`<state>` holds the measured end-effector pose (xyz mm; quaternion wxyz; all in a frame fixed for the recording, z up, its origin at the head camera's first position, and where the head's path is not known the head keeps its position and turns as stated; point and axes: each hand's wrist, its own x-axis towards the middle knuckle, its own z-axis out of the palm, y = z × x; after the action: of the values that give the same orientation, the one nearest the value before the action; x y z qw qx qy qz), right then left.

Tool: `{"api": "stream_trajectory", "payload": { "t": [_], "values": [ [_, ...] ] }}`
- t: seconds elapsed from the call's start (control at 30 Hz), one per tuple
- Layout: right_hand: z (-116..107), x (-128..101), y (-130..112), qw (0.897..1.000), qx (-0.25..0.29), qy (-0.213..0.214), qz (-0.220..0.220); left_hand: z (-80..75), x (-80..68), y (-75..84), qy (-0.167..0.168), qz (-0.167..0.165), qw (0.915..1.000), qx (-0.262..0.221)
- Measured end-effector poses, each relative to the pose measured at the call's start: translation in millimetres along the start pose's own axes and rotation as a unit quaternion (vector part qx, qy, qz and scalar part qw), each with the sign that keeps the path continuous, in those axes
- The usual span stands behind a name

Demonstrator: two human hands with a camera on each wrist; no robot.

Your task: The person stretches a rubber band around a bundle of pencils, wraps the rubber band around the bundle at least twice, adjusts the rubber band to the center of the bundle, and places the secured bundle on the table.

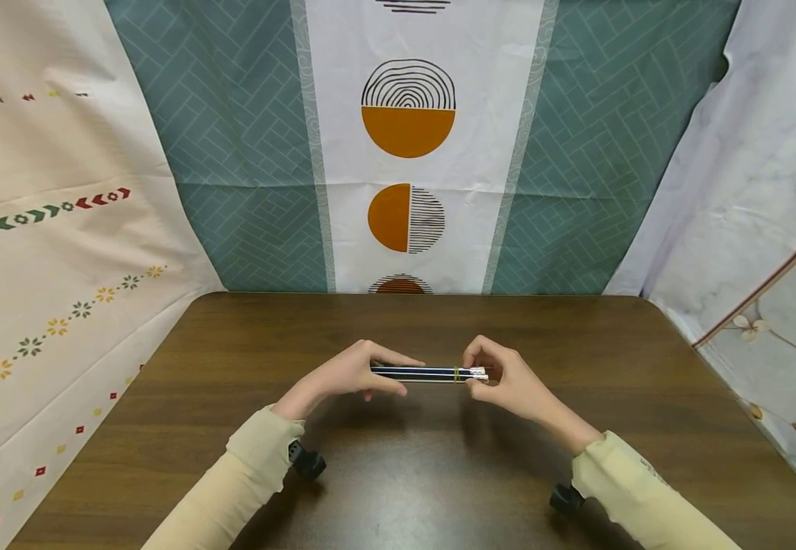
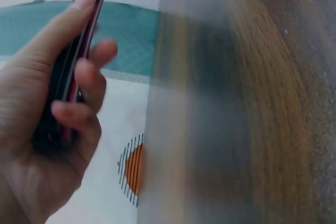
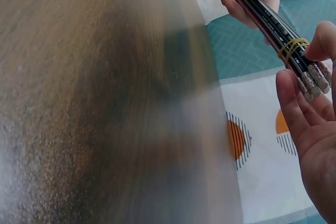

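A bundle of dark, light-striped pencils [image 1: 419, 374] is held level above the table, its white eraser ends [image 3: 315, 85] toward the right. Wound around it close to those ends is a yellow rubber band [image 3: 292, 47]. My left hand [image 1: 351, 374] grips the other end, thumb along one side and fingers curled round the other, as the left wrist view shows. My right hand [image 1: 511, 383] pinches the eraser end between thumb and fingers, with the thumb tip right at the band.
Beneath both hands lies a brown wood-grain table [image 1: 398, 473]. A teal and white patterned cloth [image 1: 254, 153] hangs behind its far edge. Light printed cloths hang along the left [image 1: 47, 267] and right [image 1: 769, 191] sides.
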<state>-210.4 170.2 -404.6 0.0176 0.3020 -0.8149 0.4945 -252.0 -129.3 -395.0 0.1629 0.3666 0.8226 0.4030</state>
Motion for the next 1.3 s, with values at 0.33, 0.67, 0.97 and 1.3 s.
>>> {"api": "stream_trajectory", "payload": {
  "t": [0.33, 0.67, 0.97, 1.3],
  "values": [
    [-1, -3, 6, 0.998, 0.066, -0.014, -0.016, 0.0, -4.0, 0.4, 0.004, 0.017, 0.9985, -0.052],
    [3, -3, 9, 0.996, 0.09, -0.002, -0.013, 4.0, 1.5, 0.7, 0.019, 0.036, 0.9976, -0.056],
    [10, -5, 7, 0.995, 0.101, 0.025, -0.002, 3.7, 3.7, -1.4, 0.02, 0.026, 0.9962, -0.081],
    [15, -6, 10, 0.993, 0.109, 0.037, -0.009, 4.3, 4.2, -1.9, 0.022, 0.027, 0.9965, -0.076]
  ]
}}
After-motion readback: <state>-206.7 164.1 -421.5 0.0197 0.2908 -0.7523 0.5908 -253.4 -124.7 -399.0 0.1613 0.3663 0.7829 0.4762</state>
